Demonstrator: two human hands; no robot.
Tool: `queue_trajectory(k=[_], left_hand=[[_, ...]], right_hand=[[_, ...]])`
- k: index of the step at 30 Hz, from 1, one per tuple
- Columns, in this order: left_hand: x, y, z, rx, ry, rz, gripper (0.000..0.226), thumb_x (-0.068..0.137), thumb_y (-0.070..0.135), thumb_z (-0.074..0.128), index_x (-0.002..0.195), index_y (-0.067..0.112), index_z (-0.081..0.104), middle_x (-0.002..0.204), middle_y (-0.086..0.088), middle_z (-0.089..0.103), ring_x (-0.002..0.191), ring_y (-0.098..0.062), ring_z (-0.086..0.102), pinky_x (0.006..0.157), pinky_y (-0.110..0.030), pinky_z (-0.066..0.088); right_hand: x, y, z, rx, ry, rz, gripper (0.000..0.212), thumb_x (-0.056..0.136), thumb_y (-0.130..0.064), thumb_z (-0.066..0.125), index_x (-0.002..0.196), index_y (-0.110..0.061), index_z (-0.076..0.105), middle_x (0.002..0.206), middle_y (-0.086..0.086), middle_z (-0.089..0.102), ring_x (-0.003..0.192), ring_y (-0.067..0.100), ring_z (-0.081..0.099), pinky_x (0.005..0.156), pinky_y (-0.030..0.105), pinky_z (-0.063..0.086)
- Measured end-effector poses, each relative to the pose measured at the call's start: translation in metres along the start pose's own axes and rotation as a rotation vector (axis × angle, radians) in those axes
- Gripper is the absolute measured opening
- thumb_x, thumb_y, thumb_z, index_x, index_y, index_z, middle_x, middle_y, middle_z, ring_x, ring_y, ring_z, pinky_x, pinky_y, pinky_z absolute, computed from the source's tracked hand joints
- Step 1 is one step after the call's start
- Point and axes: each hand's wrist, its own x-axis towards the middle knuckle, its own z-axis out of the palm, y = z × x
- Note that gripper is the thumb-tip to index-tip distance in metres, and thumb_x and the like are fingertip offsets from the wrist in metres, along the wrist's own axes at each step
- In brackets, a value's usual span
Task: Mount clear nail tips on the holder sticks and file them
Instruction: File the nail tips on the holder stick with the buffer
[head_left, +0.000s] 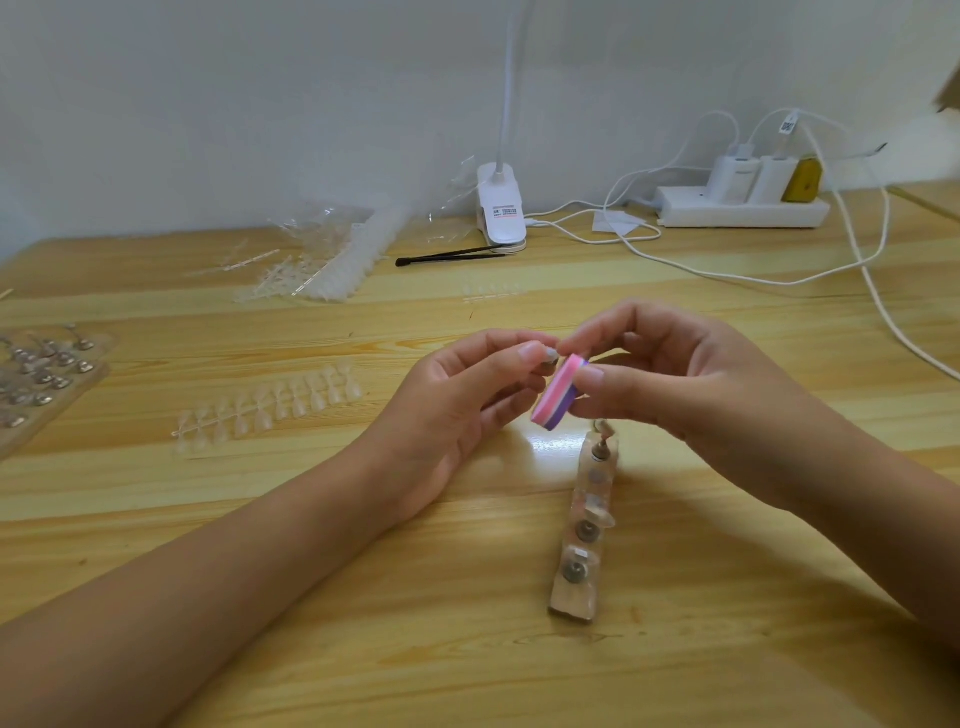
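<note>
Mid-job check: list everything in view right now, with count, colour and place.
buffer block: one, pink and purple, in the right hand
holder stick: one, grey end showing, in the left fingertips
holder base: one, clear, on the table below the hands
nail tip strip: one, clear, left of the hands
holder tray: one, clear, left edge
nail tip bags: pile, clear, back left
black tool: one, beside the lamp
clip lamp: one, white, back centre
power strip: one, white, back right
table: one, light wood
left hand: pinches the holder stick
right hand: grips the buffer block
</note>
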Motion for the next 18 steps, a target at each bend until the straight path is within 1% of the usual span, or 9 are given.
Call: queue_trajectory(k=[2,4,7,8,11,12,15,16,18], left_hand=[[0.0008,0.0,0.0,0.001,0.014,-0.007,0.013,0.083,0.027,0.068,0.087,0.024,0.079,0.092,0.003,0.073,0.085,-0.006,0.065,0.079,-0.018,0.054],[0.0011,0.0001,0.0002,0.0,0.011,-0.005,0.013,0.083,0.027,0.068,0.087,0.024,0.08,0.093,0.004,0.073,0.086,-0.006,0.065,0.079,-0.018,0.054],[-0.0003,0.0002,0.0011,0.011,-0.013,0.01,0.015,0.083,0.025,0.068,0.092,0.023,0.079,0.088,0.006,0.073,0.082,-0.003,0.065,0.075,-0.015,0.051],[-0.0004,0.0,0.001,0.013,-0.01,0.014,0.014,0.083,0.023,0.068,0.091,0.024,0.079,0.088,0.005,0.072,0.081,-0.003,0.065,0.075,-0.015,0.051],[-0.0005,-0.0003,0.0009,0.005,0.012,0.017,0.01,0.08,0.019,0.069,0.084,0.026,0.075,0.088,0.0,0.073,0.08,-0.008,0.067,0.075,-0.018,0.053],[-0.0003,-0.0004,0.0012,0.007,0.014,0.02,0.009,0.08,0.019,0.069,0.082,0.025,0.074,0.089,-0.001,0.073,0.08,-0.009,0.067,0.075,-0.018,0.054],[-0.0006,-0.0011,0.0017,0.027,0.02,0.033,0.009,0.079,0.018,0.069,0.076,0.025,0.073,0.083,0.001,0.072,0.078,-0.006,0.066,0.074,-0.016,0.052],[-0.0006,-0.0015,0.0017,0.037,0.024,0.034,0.009,0.078,0.018,0.07,0.075,0.026,0.073,0.082,0.002,0.072,0.077,-0.006,0.066,0.074,-0.015,0.052],[-0.0002,-0.0022,0.0013,0.037,0.034,0.03,0.009,0.077,0.019,0.072,0.076,0.028,0.074,0.084,-0.001,0.07,0.078,-0.007,0.065,0.074,-0.017,0.052]], right_hand=[[0.0,-0.0007,0.0008,0.001,0.006,-0.001,0.021,0.08,-0.019,0.072,0.1,-0.012,0.069,0.1,0.013,0.075,0.097,0.027,0.072,0.083,0.026,0.056],[0.0,-0.0019,-0.0004,-0.003,0.029,-0.005,0.024,0.079,-0.019,0.072,0.101,-0.012,0.068,0.1,0.011,0.075,0.097,0.025,0.072,0.083,0.025,0.056],[0.0006,-0.0039,-0.0041,0.015,0.123,-0.025,0.03,0.074,-0.022,0.074,0.102,-0.013,0.068,0.097,0.007,0.075,0.096,0.025,0.072,0.09,0.031,0.056],[0.0007,-0.0045,-0.004,0.021,0.127,-0.024,0.03,0.073,-0.022,0.074,0.101,-0.012,0.068,0.096,0.007,0.074,0.095,0.025,0.072,0.09,0.031,0.056],[-0.0008,-0.0047,0.0004,-0.001,0.048,-0.002,0.025,0.075,-0.017,0.073,0.099,-0.012,0.068,0.095,0.01,0.075,0.094,0.025,0.073,0.084,0.026,0.057],[-0.0009,-0.0045,0.001,-0.013,0.053,-0.002,0.025,0.075,-0.018,0.073,0.099,-0.012,0.068,0.095,0.011,0.076,0.093,0.024,0.073,0.084,0.026,0.057],[0.0004,-0.0038,-0.0025,-0.019,0.164,-0.016,0.03,0.072,-0.024,0.073,0.1,-0.013,0.069,0.092,0.007,0.075,0.093,0.021,0.073,0.091,0.031,0.056],[0.0005,-0.0036,-0.0029,-0.015,0.169,-0.011,0.03,0.072,-0.024,0.073,0.1,-0.013,0.069,0.092,0.007,0.075,0.092,0.021,0.073,0.091,0.031,0.056],[-0.0002,-0.0024,-0.0011,-0.012,0.096,0.001,0.026,0.074,-0.022,0.074,0.098,-0.013,0.07,0.094,0.009,0.076,0.092,0.022,0.073,0.085,0.027,0.057]])
